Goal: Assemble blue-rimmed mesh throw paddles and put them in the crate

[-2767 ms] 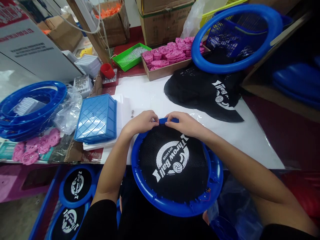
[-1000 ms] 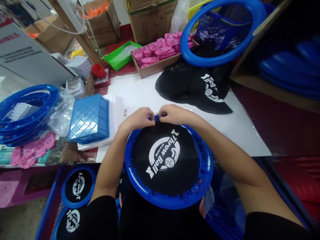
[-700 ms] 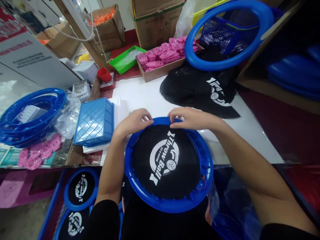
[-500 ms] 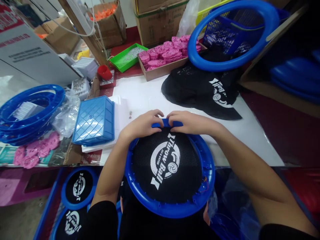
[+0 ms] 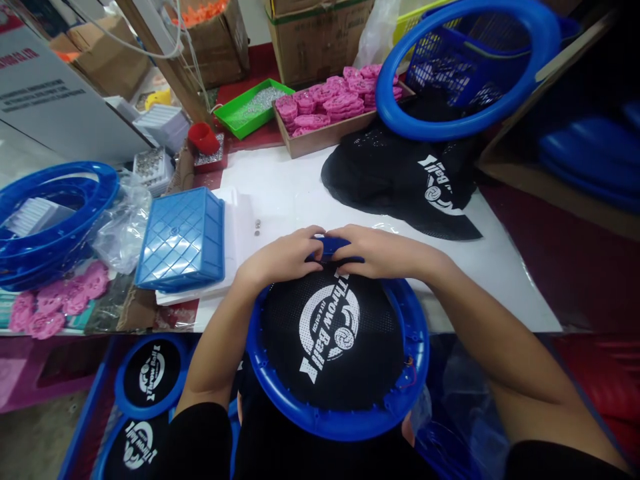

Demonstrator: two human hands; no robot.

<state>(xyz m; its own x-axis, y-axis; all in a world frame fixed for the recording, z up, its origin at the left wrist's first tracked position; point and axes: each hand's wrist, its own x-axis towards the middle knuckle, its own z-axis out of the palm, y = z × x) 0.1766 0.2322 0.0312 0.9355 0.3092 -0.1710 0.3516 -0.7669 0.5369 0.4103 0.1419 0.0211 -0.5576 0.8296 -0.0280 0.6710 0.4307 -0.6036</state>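
A blue plastic ring [image 5: 320, 421] with black mesh fabric [image 5: 285, 333] stretched across it rests against my body and the table edge. White "Throw Ball" print [image 5: 335, 327] shows on the mesh. At the ring's far side my left hand [image 5: 290, 257] is closed, fingers curled over the rim and the mesh edge. Close beside it, my right hand [image 5: 370, 250] grips the same far rim, its thumb on the mesh. Small wires show on the ring's lower right. Two small metal discs [image 5: 257, 228] lie on the white table sheet, left of my hands.
Loose black printed mesh [image 5: 400, 177] lies beyond my hands, with another blue ring [image 5: 390, 100] above it. A blue basket [image 5: 180, 240] sits upside down at left. Pink parts [image 5: 345, 100] fill a carton; a green tray [image 5: 240, 123] stands beside it. Finished-looking discs [image 5: 150, 377] lie below left.
My hands stay at the far rim, with fingers slightly shifted and my right hand a little further left. The whole view has moved slightly, so the surroundings sit further left.
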